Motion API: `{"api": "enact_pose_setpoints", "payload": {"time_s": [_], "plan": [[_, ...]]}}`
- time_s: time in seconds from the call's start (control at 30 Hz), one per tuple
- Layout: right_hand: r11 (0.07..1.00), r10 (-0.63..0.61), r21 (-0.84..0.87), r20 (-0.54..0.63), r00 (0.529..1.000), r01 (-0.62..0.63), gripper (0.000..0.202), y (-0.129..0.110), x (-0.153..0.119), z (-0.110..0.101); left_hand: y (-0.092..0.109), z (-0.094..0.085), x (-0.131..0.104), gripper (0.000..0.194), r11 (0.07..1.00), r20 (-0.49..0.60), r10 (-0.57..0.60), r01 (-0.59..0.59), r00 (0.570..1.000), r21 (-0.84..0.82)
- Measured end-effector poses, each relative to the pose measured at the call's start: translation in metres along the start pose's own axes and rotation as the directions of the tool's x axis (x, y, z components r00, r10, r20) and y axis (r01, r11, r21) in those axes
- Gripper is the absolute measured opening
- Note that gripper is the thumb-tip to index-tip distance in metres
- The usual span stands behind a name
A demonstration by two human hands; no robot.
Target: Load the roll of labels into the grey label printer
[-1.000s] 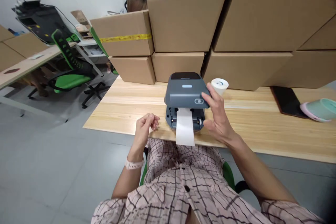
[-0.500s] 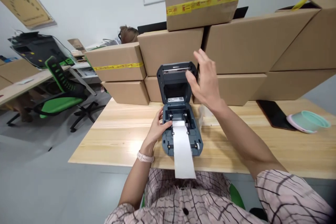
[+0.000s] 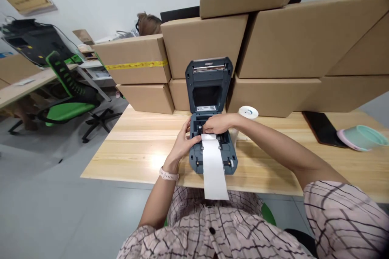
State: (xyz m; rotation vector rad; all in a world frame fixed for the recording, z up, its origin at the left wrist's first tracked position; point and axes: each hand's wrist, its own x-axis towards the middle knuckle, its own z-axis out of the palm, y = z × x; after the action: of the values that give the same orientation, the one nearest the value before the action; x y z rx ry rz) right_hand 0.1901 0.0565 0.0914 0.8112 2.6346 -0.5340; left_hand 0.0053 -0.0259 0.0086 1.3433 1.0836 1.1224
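A dark grey label printer stands on the wooden table with its lid raised. From its inside a white paper strip runs forward and hangs past the table's front edge. My left hand rests against the printer's left side, fingers apart, its thumb over the rim near the paper. Down inside the printer reaches my right hand, at the back end of the strip; its fingers are bent together and partly hidden, and what they grip cannot be made out.
Cardboard boxes are stacked behind the printer. A white roll lies right of it. Farther right are a black phone and a mint-green cup. A green chair stands at the left; a person's head shows behind the boxes.
My right hand has come down from beside the raised lid into the printer. My left hand has stayed at the printer's left side. The white roll's top now shows, and the view has shifted slightly.
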Motion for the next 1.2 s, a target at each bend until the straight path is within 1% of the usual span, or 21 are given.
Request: {"api": "enact_pose_setpoints", "payload": {"time_s": [0.17,0.3,0.43,0.57,0.63,0.67,0.73,0.8,0.83,0.87,0.93,0.97,1.03,1.07,1.13,1.2], "plan": [[0.988,-0.07,0.139,0.026,0.997,0.065,0.015,0.012,-0.002,0.003,-0.004,-0.001,0.004,0.092,1.0,0.007,0.017,-0.016,1.0,-0.007],[0.954,-0.128,0.278,0.028,0.991,0.115,0.019,0.019,-0.004,0.005,-0.011,-0.003,0.008,0.096,0.995,0.009,0.026,-0.025,1.0,-0.098],[0.902,-0.201,0.398,0.049,0.978,0.165,0.038,0.026,-0.003,0.007,-0.018,-0.006,0.01,0.099,0.99,0.049,0.004,0.002,0.999,-0.139],[0.864,-0.256,0.463,0.068,0.964,0.196,0.062,0.028,-0.006,0.003,-0.021,-0.008,0.01,0.096,0.989,0.059,0.05,-0.041,0.997,-0.145],[0.845,-0.286,0.48,0.031,0.958,0.237,0.069,0.026,-0.019,-0.002,-0.021,-0.008,0.01,0.097,0.987,0.056,0.063,-0.055,0.996,-0.149],[0.832,-0.301,0.484,-0.016,0.954,0.271,0.07,0.025,-0.03,-0.004,-0.02,-0.007,0.009,0.097,0.987,0.052,0.061,-0.052,0.997,-0.152],[0.807,-0.303,0.482,-0.161,0.939,0.343,0.067,0.022,-0.065,-0.002,-0.018,-0.006,0.008,0.098,0.987,0.041,0.044,-0.037,0.998,-0.157],[0.803,-0.224,0.474,-0.324,0.919,0.362,0.062,0.021,-0.111,0.012,-0.015,-0.004,0.006,0.097,0.988,0.03,0.027,-0.022,0.999,-0.151],[0.804,-0.154,0.478,-0.405,0.901,0.353,0.059,0.021,-0.134,0.025,-0.014,-0.004,0.005,0.097,0.989,0.027,0.02,-0.016,0.999,-0.145],[0.813,-0.077,0.489,-0.449,0.89,0.317,0.055,0.022,-0.157,0.042,-0.012,-0.003,0.004,0.096,0.99,0.025,0.016,-0.012,1.0,-0.138],[0.813,0.126,0.555,-0.462,0.878,0.176,0.052,0.026,-0.195,0.081,-0.009,-0.003,0.003,0.094,0.992,0.024,0.011,-0.008,1.0,-0.123],[0.787,0.23,0.609,-0.44,0.868,0.101,0.051,0.029,-0.208,0.101,-0.008,-0.003,0.003,0.094,0.993,0.026,0.01,-0.007,1.0,-0.117],[0.67,0.401,0.742,-0.35,0.847,-0.011,0.046,0.036,-0.222,0.136,-0.008,-0.003,0.003,0.093,0.994,0.031,0.019,-0.016,0.999,-0.112],[0.599,0.46,0.8,-0.309,0.832,-0.034,0.042,0.039,-0.223,0.15,-0.008,-0.003,0.003,0.093,0.994,0.038,0.027,-0.023,0.999,-0.111],[0.47,0.534,0.883,-0.267,0.802,-0.018,0.035,0.046,-0.219,0.168,-0.008,-0.004,0.004,0.093,0.993,0.052,0.043,-0.036,0.998,-0.113],[0.391,0.575,0.92,-0.271,0.772,0.031,0.033,0.053,-0.208,0.175,-0.008,-0.004,0.005,0.091,0.993,0.066,0.056,-0.048,0.996,-0.109]]}}
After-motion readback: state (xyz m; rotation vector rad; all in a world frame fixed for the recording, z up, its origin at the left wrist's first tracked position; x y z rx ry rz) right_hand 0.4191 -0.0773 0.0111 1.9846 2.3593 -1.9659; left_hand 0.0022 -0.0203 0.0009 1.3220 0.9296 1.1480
